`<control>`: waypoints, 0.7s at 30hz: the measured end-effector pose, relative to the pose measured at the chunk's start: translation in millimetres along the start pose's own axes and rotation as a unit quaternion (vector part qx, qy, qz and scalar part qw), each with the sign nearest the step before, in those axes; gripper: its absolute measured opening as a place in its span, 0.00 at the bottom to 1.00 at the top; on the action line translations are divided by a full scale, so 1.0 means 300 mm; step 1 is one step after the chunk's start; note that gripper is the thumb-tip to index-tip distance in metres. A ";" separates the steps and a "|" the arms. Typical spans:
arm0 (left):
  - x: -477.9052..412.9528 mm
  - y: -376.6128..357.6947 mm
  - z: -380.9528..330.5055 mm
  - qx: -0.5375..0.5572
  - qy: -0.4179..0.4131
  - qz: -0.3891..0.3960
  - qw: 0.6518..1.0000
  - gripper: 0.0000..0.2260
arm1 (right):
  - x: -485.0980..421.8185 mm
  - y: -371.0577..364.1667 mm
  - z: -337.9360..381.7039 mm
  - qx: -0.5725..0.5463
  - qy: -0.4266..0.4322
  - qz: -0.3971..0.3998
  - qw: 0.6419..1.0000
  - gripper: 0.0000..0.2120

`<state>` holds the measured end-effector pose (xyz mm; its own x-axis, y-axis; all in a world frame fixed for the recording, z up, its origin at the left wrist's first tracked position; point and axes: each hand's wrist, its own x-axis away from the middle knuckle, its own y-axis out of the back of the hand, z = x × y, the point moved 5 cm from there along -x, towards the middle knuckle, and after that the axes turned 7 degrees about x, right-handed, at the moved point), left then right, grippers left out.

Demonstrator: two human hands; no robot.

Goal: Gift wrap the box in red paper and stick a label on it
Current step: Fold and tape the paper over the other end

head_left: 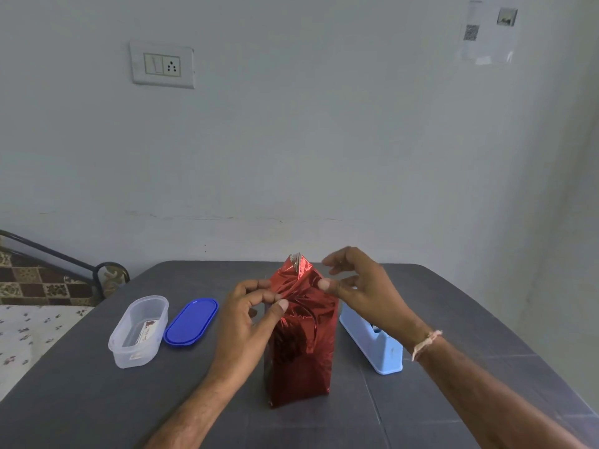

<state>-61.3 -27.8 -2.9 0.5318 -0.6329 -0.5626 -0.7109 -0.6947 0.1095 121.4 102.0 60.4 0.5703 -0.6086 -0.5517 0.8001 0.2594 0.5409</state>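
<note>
The box (299,351) stands upright in the middle of the grey table (97,403), covered in shiny red paper. The paper's top end rises to a loose peak (296,264) with a silver inside showing. My left hand (251,322) pinches the red paper at the upper left side of the box. My right hand (359,286) presses its thumb on the paper's upper right fold, the other fingers spread above. A label card (147,330) lies inside a clear plastic tub (137,332) at the left.
The tub's blue lid (191,320) lies beside it. A light blue tape dispenser (372,343) stands right of the box, partly behind my right forearm. A bed with patterned sheets (29,322) borders the table's left edge. A wall stands just behind.
</note>
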 end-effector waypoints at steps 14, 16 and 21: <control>-0.029 0.000 0.021 0.069 0.028 0.054 0.996 0.02 | -0.010 -0.016 -0.054 0.032 -0.071 0.008 0.997 0.11; -0.030 -0.001 0.019 0.075 0.034 0.063 0.995 0.03 | -0.016 -0.008 -0.061 0.058 -0.078 0.003 0.995 0.12; -0.038 -0.005 0.026 0.068 0.037 0.076 0.994 0.03 | -0.031 -0.032 -0.051 0.089 -0.050 0.048 0.994 0.04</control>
<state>-70.1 -16.9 -3.1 0.4428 -0.7541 -0.4850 -0.8388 -0.5395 0.0730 111.4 116.5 50.7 0.6145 -0.6612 -0.4304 0.6918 0.1893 0.6968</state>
